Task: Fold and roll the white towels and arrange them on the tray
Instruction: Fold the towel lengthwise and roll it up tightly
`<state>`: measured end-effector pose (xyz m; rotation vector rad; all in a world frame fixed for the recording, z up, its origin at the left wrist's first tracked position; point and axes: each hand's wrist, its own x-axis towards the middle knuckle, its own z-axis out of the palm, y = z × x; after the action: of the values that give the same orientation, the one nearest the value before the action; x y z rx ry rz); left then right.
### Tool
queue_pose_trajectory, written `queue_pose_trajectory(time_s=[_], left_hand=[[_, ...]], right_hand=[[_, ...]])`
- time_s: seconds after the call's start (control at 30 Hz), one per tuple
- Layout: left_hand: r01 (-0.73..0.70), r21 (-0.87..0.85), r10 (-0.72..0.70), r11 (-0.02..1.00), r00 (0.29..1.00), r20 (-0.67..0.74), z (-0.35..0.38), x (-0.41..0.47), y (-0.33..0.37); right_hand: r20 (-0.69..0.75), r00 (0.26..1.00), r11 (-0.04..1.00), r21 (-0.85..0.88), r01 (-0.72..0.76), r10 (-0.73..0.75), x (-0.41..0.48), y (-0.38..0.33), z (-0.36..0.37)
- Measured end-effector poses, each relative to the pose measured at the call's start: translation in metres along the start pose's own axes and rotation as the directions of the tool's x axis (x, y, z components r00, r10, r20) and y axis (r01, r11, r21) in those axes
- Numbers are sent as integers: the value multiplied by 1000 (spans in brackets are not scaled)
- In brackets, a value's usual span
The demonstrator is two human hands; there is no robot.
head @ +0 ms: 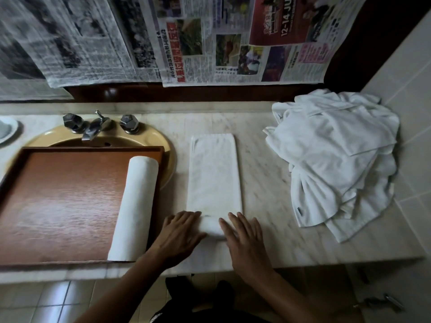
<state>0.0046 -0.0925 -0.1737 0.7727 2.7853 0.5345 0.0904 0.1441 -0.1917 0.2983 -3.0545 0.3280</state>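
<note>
A white towel (214,173), folded into a long narrow strip, lies on the marble counter and points away from me. Its near end is rolled into a short roll. My left hand (180,234) rests on the roll's left end and my right hand (245,241) presses on its right end, fingers fairly straight. A finished rolled towel (135,206) lies along the right side of the brown wooden tray (63,201). A heap of loose white towels (335,159) sits at the counter's right end.
The tray rests over a yellow sink (161,136) with a chrome tap (95,124). Newspaper sheets (210,43) hang over the wall behind. A tiled wall (410,113) closes the right side. The counter's front edge (303,264) runs just under my wrists.
</note>
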Motion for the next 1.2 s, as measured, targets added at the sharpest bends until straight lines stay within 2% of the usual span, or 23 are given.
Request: queue_pose_trajectory(time_s=[0.13, 0.3, 0.4, 0.57, 0.7, 0.8, 0.87, 0.93, 1.03, 1.13, 1.2], left_hand=[[55, -13, -54, 998, 998, 25, -10, -1, -14], [167, -245, -164, 955, 986, 33, -13, 0, -12], [222, -379, -228, 899, 973, 29, -12, 5, -12], [280, -489, -300, 826, 953, 38, -16, 14, -10], [345, -513, -371, 786, 927, 55, -15, 27, -13], [347, -491, -382, 799, 924, 32, -14, 32, -14], [360, -477, -389, 802, 920, 41, -13, 33, -15], [322, -390, -368, 863, 928, -49, -9, 29, -13], [183, -101, -201, 978, 955, -216, 0, 17, 2], [-16, 102, 37, 995, 978, -204, 15, 8, 15], [-74, 158, 100, 985, 982, -161, 24, 9, 9]], right_hand=[[-6, 1000, 1000, 1, -14, 14, 8, 6, -3], [59, 998, 999, 21, -29, 27, 18, 9, -12], [96, 995, 994, 101, -37, 28, 26, 17, -17], [134, 991, 984, 175, -27, 4, 35, 23, -24], [39, 999, 986, 165, -34, 28, 39, 12, -31], [-10, 1000, 989, 149, -18, 20, 34, 0, -28], [34, 999, 997, 81, -7, 4, 28, -4, -20], [85, 996, 1000, 28, -10, 8, 25, -3, -14], [74, 997, 999, 37, -6, 3, 28, 0, -12], [74, 997, 1000, 30, 0, -2, 34, 3, -11], [95, 995, 1000, 5, 7, -8, 39, 6, -10]])
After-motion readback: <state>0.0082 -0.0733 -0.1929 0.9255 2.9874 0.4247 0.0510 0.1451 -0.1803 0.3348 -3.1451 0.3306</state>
